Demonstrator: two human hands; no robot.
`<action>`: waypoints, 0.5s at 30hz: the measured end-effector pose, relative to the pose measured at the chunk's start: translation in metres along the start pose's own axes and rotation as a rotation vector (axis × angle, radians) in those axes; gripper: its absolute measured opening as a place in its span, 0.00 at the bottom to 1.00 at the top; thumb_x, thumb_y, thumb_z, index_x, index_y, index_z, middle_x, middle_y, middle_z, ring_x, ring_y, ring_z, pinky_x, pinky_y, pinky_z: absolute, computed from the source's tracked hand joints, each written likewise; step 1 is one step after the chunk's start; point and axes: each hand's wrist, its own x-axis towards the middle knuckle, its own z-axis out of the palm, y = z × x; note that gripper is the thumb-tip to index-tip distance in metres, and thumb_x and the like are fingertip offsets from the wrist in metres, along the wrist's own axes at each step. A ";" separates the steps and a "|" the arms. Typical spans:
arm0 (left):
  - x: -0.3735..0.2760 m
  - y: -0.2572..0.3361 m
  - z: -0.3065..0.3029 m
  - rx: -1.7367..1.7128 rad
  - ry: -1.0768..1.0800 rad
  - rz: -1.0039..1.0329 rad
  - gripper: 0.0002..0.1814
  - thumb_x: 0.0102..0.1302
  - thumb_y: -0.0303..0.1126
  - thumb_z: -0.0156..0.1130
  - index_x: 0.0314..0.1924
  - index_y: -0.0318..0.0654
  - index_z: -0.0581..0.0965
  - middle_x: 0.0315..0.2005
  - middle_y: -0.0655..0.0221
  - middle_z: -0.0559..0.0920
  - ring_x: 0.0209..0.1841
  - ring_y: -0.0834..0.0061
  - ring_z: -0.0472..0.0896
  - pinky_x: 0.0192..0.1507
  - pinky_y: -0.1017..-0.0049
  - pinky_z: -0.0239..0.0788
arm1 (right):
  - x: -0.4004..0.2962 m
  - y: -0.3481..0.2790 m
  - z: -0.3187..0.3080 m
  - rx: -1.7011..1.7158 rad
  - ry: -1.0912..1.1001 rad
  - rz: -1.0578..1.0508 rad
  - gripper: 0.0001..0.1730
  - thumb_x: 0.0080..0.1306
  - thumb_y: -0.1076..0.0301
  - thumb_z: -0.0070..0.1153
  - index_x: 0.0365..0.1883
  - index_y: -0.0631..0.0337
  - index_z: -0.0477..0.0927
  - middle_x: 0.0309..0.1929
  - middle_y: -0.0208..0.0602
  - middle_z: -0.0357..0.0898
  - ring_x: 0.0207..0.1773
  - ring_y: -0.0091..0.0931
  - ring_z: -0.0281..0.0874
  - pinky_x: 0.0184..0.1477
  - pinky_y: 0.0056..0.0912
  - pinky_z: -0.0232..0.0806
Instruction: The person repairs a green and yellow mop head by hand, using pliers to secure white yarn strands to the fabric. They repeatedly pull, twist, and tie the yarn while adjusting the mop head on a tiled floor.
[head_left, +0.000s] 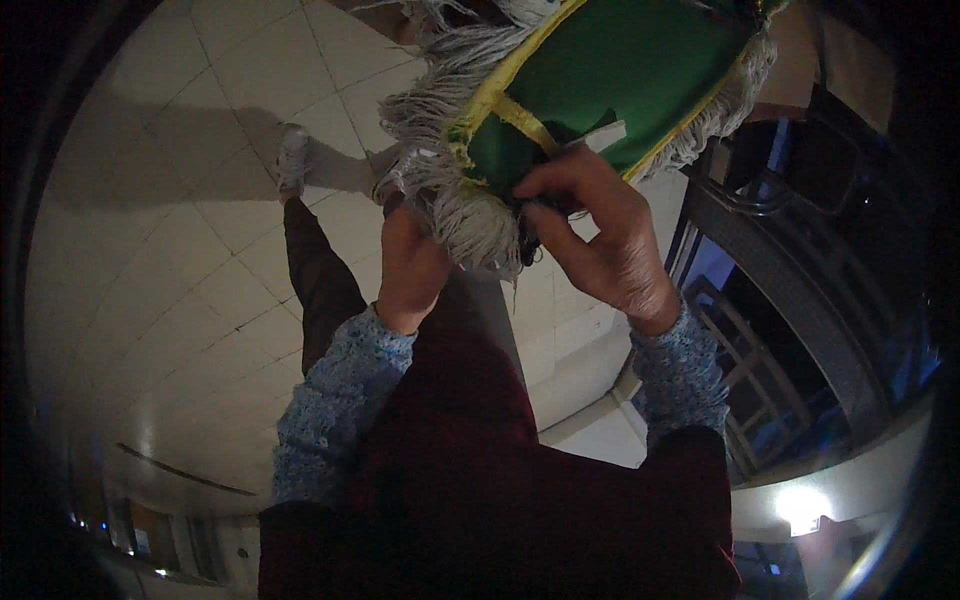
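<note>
A flat dust mop head (592, 82) with a green cloth back, yellow binding and a grey-white yarn fringe fills the top of the head view. My left hand (411, 262) grips its fringed near end from the left, with the fingertips hidden by the yarn (472, 217). On the right side of that end, my right hand (604, 225) has thumb and forefinger pinched close together at the edge. Something dark and cord-like (531, 244) hangs beside the thumb, too dim to name. A white tag (604, 136) sticks out above the right knuckles, close to a yellow cross strap (525, 124).
Pale floor tiles (180, 277) spread to the left, under a shadow. My shoe (292, 157) stands there. At the right are a dark window opening (780, 300) with a metal frame and a dark chair-like object (795, 165). A lamp (804, 510) shines at lower right.
</note>
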 end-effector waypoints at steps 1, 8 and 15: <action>0.000 -0.003 0.003 -0.095 0.019 -0.011 0.16 0.65 0.31 0.55 0.52 0.33 0.71 0.44 0.66 0.78 0.43 0.76 0.78 0.43 0.76 0.71 | -0.001 0.000 -0.001 -0.007 -0.005 -0.004 0.11 0.56 0.81 0.56 0.39 0.63 0.76 0.36 0.33 0.73 0.37 0.22 0.75 0.38 0.22 0.70; -0.003 0.008 -0.001 0.749 -0.090 0.433 0.18 0.62 0.26 0.59 0.52 0.34 0.71 0.47 0.65 0.77 0.48 0.70 0.77 0.50 0.71 0.69 | -0.002 0.004 0.000 -0.018 0.031 -0.048 0.11 0.56 0.79 0.56 0.38 0.63 0.76 0.35 0.36 0.72 0.31 0.25 0.75 0.33 0.25 0.70; -0.005 0.018 0.007 0.455 -0.109 0.202 0.21 0.58 0.28 0.64 0.52 0.37 0.72 0.45 0.62 0.78 0.49 0.64 0.76 0.53 0.66 0.66 | -0.003 0.006 0.000 0.000 0.047 -0.028 0.10 0.56 0.80 0.57 0.38 0.63 0.76 0.34 0.36 0.72 0.31 0.25 0.75 0.32 0.25 0.69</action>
